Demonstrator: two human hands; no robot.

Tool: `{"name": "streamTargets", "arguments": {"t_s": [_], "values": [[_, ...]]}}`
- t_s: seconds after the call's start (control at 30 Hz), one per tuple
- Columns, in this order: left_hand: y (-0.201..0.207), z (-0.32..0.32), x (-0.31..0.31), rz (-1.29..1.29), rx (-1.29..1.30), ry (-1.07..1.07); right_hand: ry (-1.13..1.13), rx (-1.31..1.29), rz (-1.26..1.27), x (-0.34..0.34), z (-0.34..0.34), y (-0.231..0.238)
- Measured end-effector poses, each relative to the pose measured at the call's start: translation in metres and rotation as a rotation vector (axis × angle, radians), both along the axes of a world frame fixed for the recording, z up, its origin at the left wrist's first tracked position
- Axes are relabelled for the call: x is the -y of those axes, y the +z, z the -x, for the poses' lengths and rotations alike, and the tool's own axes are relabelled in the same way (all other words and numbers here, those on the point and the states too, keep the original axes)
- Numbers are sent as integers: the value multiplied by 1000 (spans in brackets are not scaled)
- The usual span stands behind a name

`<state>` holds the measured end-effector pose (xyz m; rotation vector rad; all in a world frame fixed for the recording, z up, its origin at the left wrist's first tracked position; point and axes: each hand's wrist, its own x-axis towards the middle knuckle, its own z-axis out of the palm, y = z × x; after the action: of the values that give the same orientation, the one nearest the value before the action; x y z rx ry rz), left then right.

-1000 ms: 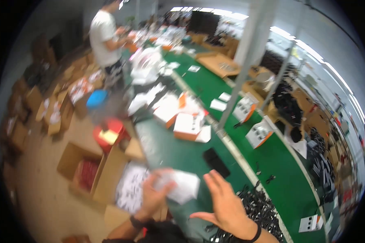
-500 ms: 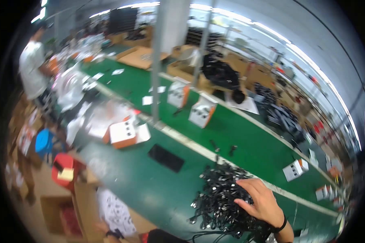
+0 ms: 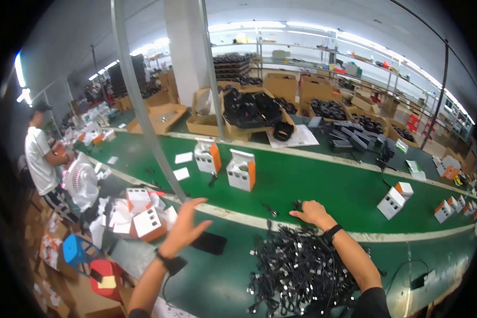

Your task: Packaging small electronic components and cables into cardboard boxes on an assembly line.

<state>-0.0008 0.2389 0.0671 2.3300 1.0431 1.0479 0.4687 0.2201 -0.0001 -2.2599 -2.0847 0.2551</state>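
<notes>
My right hand (image 3: 314, 214) reaches past the pile over the green conveyor belt (image 3: 281, 180). Its thumb and fingers close on a small bundled black cable (image 3: 297, 205), partly hidden by them. A second black cable (image 3: 271, 210) lies on the belt just left of it. Below my right forearm, a heap of black cables (image 3: 297, 270) with shiny metal plugs covers part of the bench. My left hand (image 3: 183, 230) hovers with fingers spread and nothing in it, between an open white-and-orange box (image 3: 149, 223) and a flat black rectangular object (image 3: 211, 243).
White-and-orange boxes stand on the belt, one (image 3: 241, 170) near the middle and another (image 3: 391, 204) to the right. A metal post (image 3: 143, 106) rises beside the belt. Across it are black parts (image 3: 252, 108) in a carton. A person (image 3: 41, 153) stands at far left, near red and blue stools.
My right hand has moved from above the cable heap out to the cable on the belt. My left hand has risen from the lower edge to above the bench. The view has shifted.
</notes>
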Motion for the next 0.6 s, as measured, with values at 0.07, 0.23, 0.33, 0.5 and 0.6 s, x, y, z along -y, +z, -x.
{"name": "streamTargets", "arguments": {"t_s": [0.07,0.23,0.33,0.5,0.6], "values": [[-26,-33,-63,-5,-124,-73,22,-71,-169,-6,0,-15],[-58,-104,-212,180,-61,-56,-32,-47,-131,-16,-9,-39],[-71,-97,-250,254,101,-81,-38,-185,-27,-12,-3,-31],[-49,-165,-214,351,1,-47,-115,-68,19,7,-31,-5],[-29,-156,-166,286,-13,-15,-76,12,-67,17,-27,12]]}}
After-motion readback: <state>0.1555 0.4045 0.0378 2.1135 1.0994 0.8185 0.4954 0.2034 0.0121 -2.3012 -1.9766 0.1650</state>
